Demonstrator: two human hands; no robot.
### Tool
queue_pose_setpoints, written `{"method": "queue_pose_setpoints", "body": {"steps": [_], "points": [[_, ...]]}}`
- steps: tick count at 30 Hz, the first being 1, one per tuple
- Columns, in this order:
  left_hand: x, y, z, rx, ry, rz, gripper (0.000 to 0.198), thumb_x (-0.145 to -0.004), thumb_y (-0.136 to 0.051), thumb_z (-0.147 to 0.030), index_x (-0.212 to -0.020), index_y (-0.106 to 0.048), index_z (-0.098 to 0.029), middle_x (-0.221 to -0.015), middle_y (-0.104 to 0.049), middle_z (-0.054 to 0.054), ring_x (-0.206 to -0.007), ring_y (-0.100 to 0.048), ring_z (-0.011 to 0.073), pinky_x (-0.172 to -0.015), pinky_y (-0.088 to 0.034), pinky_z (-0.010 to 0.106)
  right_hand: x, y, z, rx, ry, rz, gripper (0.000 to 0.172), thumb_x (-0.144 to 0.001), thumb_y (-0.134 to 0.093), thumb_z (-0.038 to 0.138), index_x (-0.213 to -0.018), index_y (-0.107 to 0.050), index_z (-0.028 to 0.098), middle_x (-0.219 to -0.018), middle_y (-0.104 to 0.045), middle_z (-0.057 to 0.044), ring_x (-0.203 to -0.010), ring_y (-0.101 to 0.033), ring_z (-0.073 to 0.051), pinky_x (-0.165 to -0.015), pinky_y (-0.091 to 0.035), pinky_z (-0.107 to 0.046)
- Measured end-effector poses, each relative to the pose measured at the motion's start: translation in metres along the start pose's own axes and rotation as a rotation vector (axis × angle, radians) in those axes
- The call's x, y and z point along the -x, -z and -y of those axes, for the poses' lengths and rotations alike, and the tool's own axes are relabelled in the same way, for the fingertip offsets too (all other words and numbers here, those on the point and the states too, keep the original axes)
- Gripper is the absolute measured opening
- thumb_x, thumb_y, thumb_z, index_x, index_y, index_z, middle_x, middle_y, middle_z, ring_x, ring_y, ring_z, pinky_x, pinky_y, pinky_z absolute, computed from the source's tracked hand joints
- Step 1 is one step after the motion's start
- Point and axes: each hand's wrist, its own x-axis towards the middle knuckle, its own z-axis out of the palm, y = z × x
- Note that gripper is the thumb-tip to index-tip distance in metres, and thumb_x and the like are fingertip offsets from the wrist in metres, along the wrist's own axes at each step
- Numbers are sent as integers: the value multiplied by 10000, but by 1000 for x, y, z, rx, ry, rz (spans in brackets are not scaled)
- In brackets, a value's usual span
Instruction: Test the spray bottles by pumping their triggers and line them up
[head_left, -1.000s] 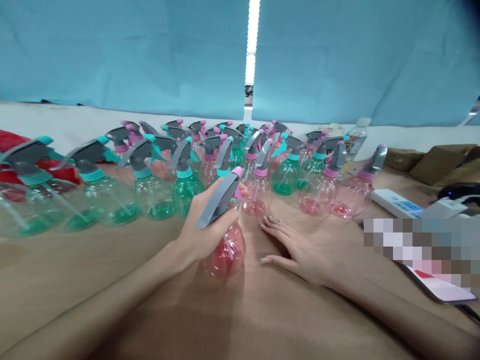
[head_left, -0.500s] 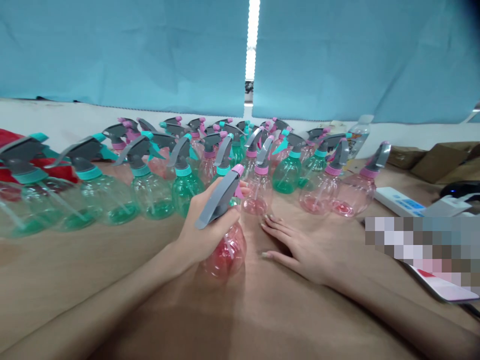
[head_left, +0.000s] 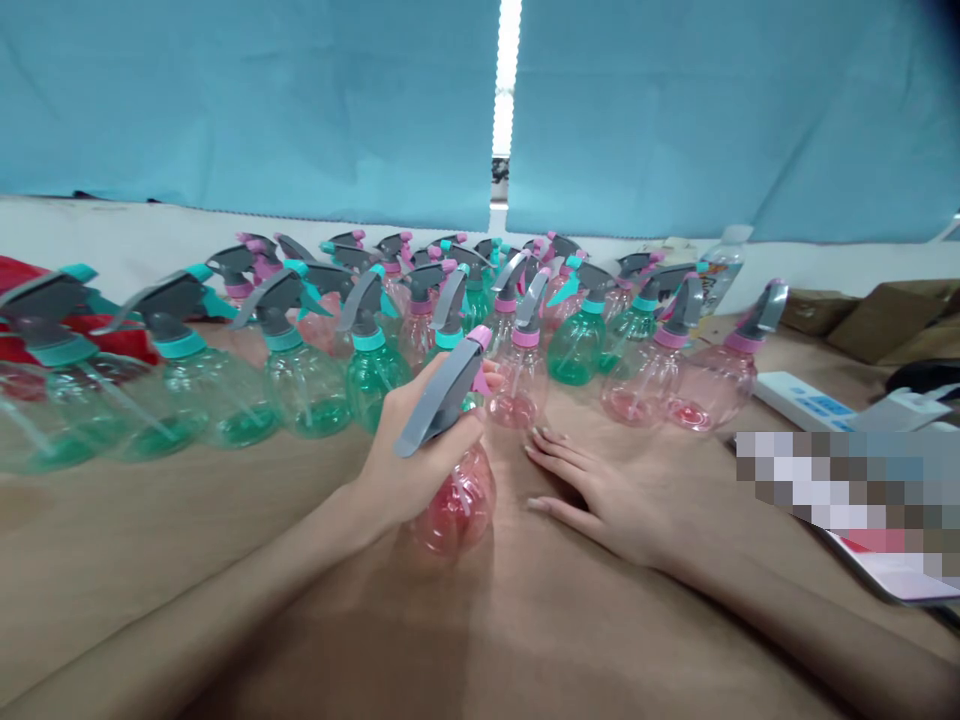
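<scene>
Since the earlier frame, almost nothing has moved: the hands and the held bottle keep their places, and only the whole view has shifted very slightly.

The left hand (head_left: 409, 440) is wrapped around the neck of a pink spray bottle (head_left: 454, 510), its fingers closed firmly on it, with the thumb on the near side. This bottle is in the middle, in front of the other bottles, and its base appears to rest on the worktop (head_left: 337, 620). Its grey head rises above the hand, and the pink nozzle points away from the person.

The right hand (head_left: 607, 500) lies flat on the worktop, palm down, with its fingers stretched out and a little spread. Near its fingertips stands another pink bottle (head_left: 517, 400).

Green-bottomed bottles (head_left: 311, 400) form a row at the left, and more bottles of both colours are crowded behind. Two pink-capped bottles (head_left: 637, 385) stand side by side farther right. Beyond them are a white device (head_left: 799, 400) and a flat device (head_left: 892, 575), partly hidden by pixelation. Brown packages (head_left: 892, 315) lie behind these, and a blue curtain (head_left: 262, 110) hangs at the back.
</scene>
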Motion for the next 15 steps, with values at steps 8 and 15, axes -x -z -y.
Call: {"method": "queue_pose_setpoints", "body": {"steps": [8,15], "points": [[1,0,1,-18,14,2,112,-771,-546,-144,-852,-548,-221,-678,-533,-37,-627,-533,146,-661,-481,315,0,-1,-1,-12,19,-22,638,-898,-467,550,-1432,-387,209,-1510,-322,-83,-1400,-274,-267,-1145,-246,-496],[0,-1,0,8,15,-8,84,-769,-558,-163,-802,-518,-229,-657,-490,-41,-587,-491,136,-664,-481,323,1,-1,-1,-10,24,-25,634,-902,-466,545,-1435,-378,213,-1504,-333,-86,-1397,-283,-264,-1140,-252,-510]]}}
